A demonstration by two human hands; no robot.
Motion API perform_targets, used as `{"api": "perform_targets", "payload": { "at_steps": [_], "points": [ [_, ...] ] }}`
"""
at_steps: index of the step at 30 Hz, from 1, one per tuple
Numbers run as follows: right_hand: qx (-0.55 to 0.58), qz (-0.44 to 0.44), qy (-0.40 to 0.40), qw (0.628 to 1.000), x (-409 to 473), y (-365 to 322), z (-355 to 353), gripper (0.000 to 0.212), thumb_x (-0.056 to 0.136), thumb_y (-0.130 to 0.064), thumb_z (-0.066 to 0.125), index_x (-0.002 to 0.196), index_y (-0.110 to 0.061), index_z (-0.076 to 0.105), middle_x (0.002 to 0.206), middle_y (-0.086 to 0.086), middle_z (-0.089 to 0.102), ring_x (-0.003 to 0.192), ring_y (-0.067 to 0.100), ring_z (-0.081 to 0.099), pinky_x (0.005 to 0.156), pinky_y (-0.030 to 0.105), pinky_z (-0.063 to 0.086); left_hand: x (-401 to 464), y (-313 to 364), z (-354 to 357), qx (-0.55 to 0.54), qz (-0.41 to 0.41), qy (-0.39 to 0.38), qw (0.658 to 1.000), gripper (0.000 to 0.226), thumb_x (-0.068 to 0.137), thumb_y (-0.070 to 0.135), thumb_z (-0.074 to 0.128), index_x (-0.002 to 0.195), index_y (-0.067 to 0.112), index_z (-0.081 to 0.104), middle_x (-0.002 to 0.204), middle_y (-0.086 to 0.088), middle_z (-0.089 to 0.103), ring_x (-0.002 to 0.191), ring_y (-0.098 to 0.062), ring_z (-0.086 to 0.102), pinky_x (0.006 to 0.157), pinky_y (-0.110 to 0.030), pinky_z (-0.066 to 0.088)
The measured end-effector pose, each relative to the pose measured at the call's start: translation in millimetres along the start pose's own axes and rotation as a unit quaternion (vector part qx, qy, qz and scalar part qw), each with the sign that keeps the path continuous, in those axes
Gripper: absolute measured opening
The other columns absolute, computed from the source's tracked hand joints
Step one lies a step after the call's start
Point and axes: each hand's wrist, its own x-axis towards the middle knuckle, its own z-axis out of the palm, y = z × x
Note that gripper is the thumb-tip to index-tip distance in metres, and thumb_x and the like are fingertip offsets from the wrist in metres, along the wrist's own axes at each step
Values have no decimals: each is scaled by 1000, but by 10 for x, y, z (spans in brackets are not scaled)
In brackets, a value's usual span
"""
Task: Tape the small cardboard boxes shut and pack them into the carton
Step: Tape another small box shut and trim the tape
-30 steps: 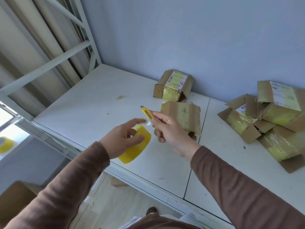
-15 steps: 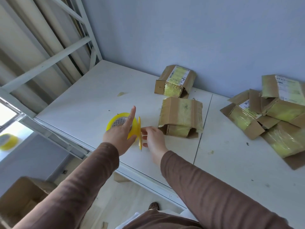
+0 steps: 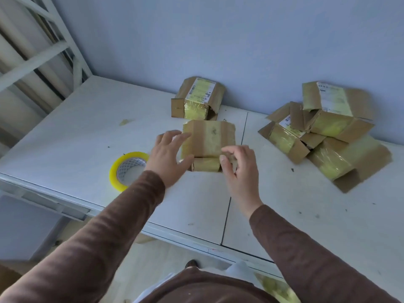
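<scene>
1. Nearest me, my left hand (image 3: pixel 169 153) reaches in with fingers spread and fairly straight; the fingertips lie at the near-left corner of the small cardboard box (image 3: pixel 208 138) and hold nothing. I cannot tell whether they press it or only brush it.
2. My right hand (image 3: pixel 239 169) is at the box's near-right corner, fingers loosely curled, thumb toward the short end flap (image 3: pixel 206 164). The motion blur hides whether it pinches cardboard, so I cannot tell.
3. The box lies flat on the white table (image 3: pixel 87 132), between my hands, near the middle. I judge it light and fairly stiff, but the corners look crumpled and would give under a squeeze. The yellowish tape across its top looks glossy, so probably slick; the bare brown strips at the sides should offer better purchase.
4. I would take it by the two short sides, palms against cardboard, rather than by the loose end flap, which may fold or tear.
5. The roll of yellow tape (image 3: pixel 127 169) lies flat just beside my left wrist, close to the table's near edge (image 3: pixel 65 204); a careless sweep of the sleeve could knock it off.
6. Bare tabletop runs left and toward me. Just behind sits a labelled box (image 3: pixel 197 99) against the wall (image 3: pixel 218 40). Far right, a heap of opened boxes (image 3: pixel 328 132) narrows that side.
</scene>
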Motion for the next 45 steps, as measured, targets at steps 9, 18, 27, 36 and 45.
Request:
{"api": "perform_targets", "payload": {
  "at_steps": [9, 18, 27, 36, 45],
  "points": [
    [-148, -83, -79, 982, 216, 352, 204, 24, 88, -22, 74, 111, -18, 70, 120, -3, 60, 109, 20, 49, 88, 34, 49, 272, 59, 440, 27, 66, -87, 994, 65, 89, 54, 53, 149, 29, 50, 162, 0, 37, 153, -21, 20, 124, -43, 24],
    [-37, -49, -157, 986, 282, 569, 64, 40, 91, -4, 68, 125, -24, 69, 139, -8, 52, 124, 16, 46, 100, 32, 47, 214, 21, 605, 31, 76, -83, 993, 75, 86, 26, 72, 154, 29, 41, 165, -5, 28, 154, -27, 11, 126, -42, 16],
    [-123, -57, -94, 986, 544, 580, -91, 44, 87, 6, 56, 106, -25, 80, 134, 0, 67, 130, 29, 50, 108, 47, 39, 83, 616, 449, 171, 69, -57, 981, 58, 94, 63, 24, 126, 40, 66, 110, 3, 56, 109, -23, 47, 101, -42, 35],
    [137, 236, -73, 959, 134, 129, 413, 63, 110, -25, 37, 163, -20, 4, 170, -7, -5, 156, 7, -6, 125, 25, -2, 455, 95, 314, -66, -77, -141, 985, 66, 101, 43, 55, 159, 40, 24, 160, 17, 30, 138, -9, 39, 114, -29, 34],
    [306, 355, 2, 884, 60, 56, 637, 71, 101, -62, 29, 159, -44, -9, 168, -19, -15, 156, 5, -5, 128, 47, 8, 393, -11, 328, -435, -335, -146, 823, 29, 98, 42, 60, 106, 16, 73, 99, -3, 78, 93, -20, 70, 94, -34, 53]
  ]
}}
